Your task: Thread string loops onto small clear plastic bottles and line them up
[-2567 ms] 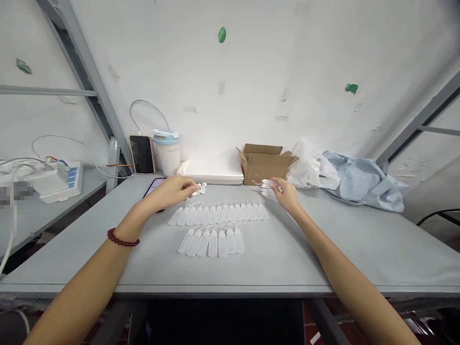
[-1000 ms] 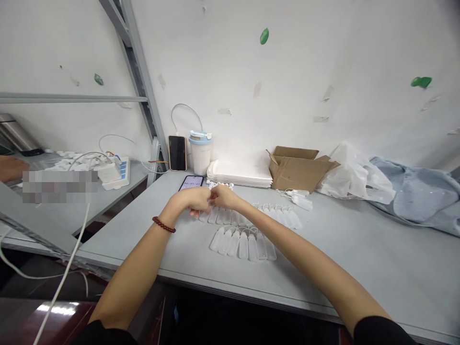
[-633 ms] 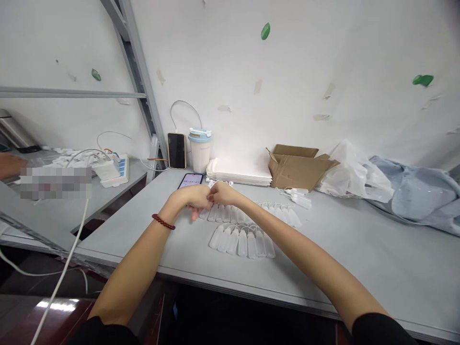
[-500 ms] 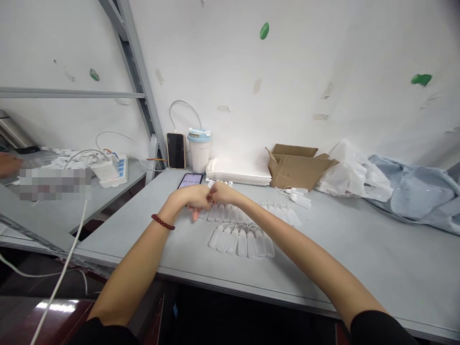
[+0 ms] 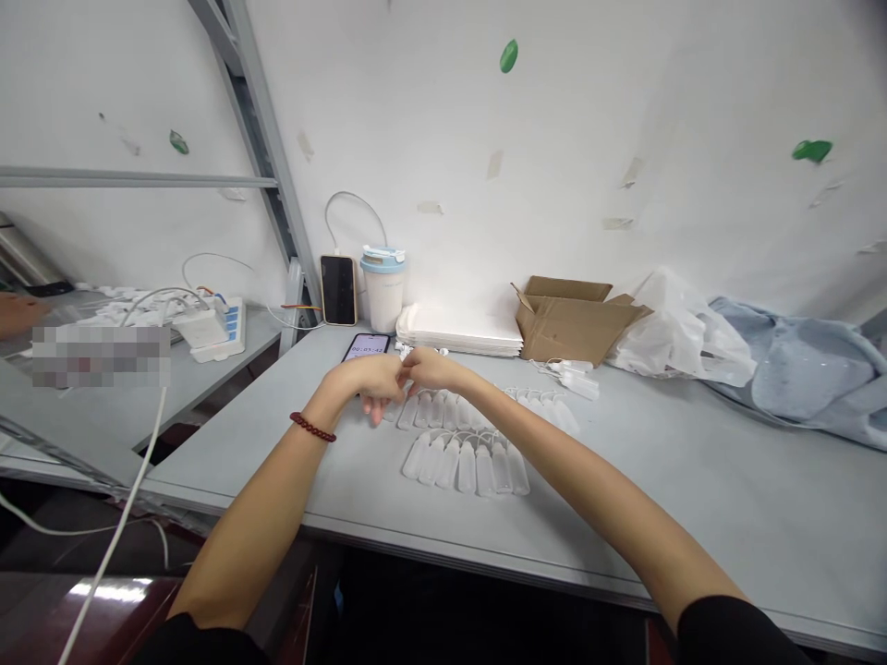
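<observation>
- Your left hand (image 5: 369, 380) and right hand (image 5: 431, 368) meet, fingertips pinched together; whatever they grip is hidden.
- Small translucent plastic bottles (image 5: 463, 462) lie just beneath.

The grey counter (image 5: 693, 503) carries two rows of small translucent plastic bottles (image 5: 464, 464), a brown cardboard box (image 5: 568, 325), a crumpled white plastic bag (image 5: 683, 332), and perhaps stacked white trays (image 5: 457, 332).

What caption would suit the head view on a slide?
Left hand and right hand meet fingertip to fingertip above rows of small white bottles lying on a grey table.
</observation>
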Demonstrator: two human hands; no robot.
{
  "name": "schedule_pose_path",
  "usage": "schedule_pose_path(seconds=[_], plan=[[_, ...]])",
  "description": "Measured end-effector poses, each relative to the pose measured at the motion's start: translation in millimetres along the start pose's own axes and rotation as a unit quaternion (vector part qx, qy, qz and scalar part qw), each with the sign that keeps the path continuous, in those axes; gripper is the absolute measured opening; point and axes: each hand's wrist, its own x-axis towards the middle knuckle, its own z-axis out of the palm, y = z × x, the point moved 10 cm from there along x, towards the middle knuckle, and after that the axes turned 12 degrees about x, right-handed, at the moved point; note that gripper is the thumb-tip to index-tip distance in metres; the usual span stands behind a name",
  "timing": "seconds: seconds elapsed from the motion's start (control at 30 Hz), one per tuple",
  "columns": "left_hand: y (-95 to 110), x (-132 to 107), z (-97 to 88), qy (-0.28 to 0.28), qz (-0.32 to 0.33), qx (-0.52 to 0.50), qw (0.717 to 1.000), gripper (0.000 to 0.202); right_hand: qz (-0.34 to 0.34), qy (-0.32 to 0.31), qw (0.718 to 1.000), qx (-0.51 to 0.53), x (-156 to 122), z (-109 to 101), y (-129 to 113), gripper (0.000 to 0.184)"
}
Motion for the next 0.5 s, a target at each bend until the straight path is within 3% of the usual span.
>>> schedule_pose_path(seconds=[0.3,0.4,0.5], plan=[[-1,-3,0.1,-0.007,-0.005,-0.013,1.000,0.009,-0.029,0.010,0.999,-0.008,4,-3,-5,0.023],[-5,-6,-5.1,-0.003,-0.009,-0.010,1.000,0.012,-0.044,0.051,0.998,-0.019,-1,-22,-10,0.024],[-9,-6,-25.5,0.076,-0.009,0.001,0.997,0.012,-0.067,0.125,0.989,-0.043,-27,-58,-17,0.024]])
